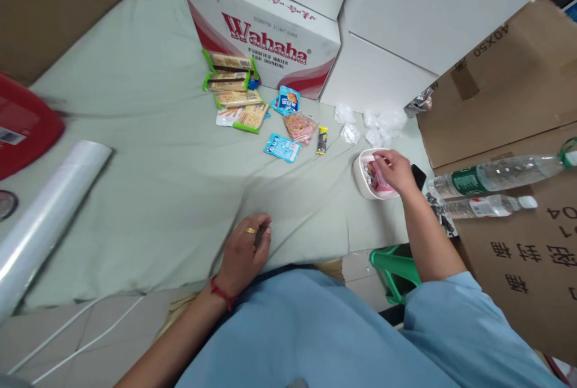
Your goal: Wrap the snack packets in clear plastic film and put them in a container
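Note:
My right hand (395,170) is over a small white tub (360,177) on the right of the cloth-covered table. Its fingers are bent and close together at the rim; what they hold, if anything, is too small to make out. A pink packet (382,181) and other small wrapped bits lie inside the tub, partly covered by the hand. At the table's front edge rests my left hand (246,249), loosely curled, thumb apart from the fingers, with nothing visible in it. Nearest the tub on its left are a small yellow-and-dark packet (321,141) and a bag of pinkish food (300,128).
Green-edged cracker packs (238,98) and blue sachets (282,147) lie before a Wahaha carton (270,39). Crumpled clear plastic (385,122) sits behind the tub. Water bottles (500,174) stand right, near brown cartons (505,75). A plastic film roll (54,213) lies left; a green stool (392,277) is below.

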`<action>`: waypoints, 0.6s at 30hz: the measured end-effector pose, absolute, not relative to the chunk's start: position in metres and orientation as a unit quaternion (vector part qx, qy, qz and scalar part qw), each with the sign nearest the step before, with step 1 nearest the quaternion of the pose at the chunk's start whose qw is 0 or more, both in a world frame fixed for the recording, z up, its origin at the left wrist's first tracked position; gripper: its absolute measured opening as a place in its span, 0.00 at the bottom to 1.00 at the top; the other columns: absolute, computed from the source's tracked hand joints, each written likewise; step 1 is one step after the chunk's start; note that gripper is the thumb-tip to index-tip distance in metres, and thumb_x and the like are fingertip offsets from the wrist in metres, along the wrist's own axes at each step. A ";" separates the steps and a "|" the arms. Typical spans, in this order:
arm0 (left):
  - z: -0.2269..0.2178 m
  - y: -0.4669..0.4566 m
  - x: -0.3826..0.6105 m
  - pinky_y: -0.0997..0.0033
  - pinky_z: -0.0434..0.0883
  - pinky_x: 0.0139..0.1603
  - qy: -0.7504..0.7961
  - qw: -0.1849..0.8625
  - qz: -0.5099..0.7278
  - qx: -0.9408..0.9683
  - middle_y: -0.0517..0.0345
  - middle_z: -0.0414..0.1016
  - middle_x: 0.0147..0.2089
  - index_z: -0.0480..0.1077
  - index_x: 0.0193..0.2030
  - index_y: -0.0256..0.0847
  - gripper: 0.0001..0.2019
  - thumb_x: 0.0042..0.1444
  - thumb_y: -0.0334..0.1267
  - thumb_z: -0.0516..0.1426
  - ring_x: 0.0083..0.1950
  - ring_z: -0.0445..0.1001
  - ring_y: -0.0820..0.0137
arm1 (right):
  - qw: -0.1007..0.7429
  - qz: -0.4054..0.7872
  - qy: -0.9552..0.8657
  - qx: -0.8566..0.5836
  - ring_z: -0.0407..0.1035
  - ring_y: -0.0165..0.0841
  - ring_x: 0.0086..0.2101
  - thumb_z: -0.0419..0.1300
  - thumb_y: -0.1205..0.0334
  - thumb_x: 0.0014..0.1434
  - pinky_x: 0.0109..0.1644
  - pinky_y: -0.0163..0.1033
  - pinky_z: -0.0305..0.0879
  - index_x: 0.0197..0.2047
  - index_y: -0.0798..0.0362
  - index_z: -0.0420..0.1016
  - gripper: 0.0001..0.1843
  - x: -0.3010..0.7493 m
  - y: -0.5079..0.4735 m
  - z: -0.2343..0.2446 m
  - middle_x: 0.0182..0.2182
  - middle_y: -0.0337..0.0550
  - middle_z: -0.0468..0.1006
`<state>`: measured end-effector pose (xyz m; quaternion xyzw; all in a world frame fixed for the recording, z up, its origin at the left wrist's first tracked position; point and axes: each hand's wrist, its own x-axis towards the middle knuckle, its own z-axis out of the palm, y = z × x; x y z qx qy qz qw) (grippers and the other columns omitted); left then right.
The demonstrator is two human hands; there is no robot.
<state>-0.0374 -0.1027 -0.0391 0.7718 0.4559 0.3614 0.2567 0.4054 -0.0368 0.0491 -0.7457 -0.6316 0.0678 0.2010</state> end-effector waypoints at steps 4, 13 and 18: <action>-0.038 -0.102 -0.038 0.62 0.79 0.51 0.453 0.268 0.357 0.772 0.52 0.82 0.46 0.71 0.53 0.42 0.08 0.70 0.36 0.53 0.48 0.82 0.63 | 0.151 0.017 -0.612 -0.776 0.76 0.42 0.42 0.57 0.57 0.66 0.53 0.46 0.71 0.48 0.54 0.85 0.17 0.408 0.022 0.070 0.41 0.50 0.85; -0.038 -0.103 -0.038 0.63 0.78 0.49 0.447 0.275 0.377 0.763 0.52 0.82 0.44 0.71 0.51 0.42 0.08 0.69 0.34 0.53 0.45 0.81 0.64 | -0.101 0.047 -0.579 -0.808 0.76 0.48 0.49 0.68 0.65 0.54 0.50 0.45 0.70 0.52 0.54 0.83 0.20 0.368 0.110 0.046 0.51 0.60 0.83; -0.029 -0.105 -0.040 0.66 0.78 0.47 0.457 0.307 0.394 0.736 0.55 0.81 0.44 0.71 0.51 0.43 0.07 0.70 0.34 0.54 0.44 0.81 0.67 | 0.162 0.187 -0.588 -0.770 0.73 0.36 0.34 0.68 0.57 0.58 0.39 0.38 0.67 0.43 0.54 0.78 0.12 0.338 0.076 0.062 0.34 0.46 0.81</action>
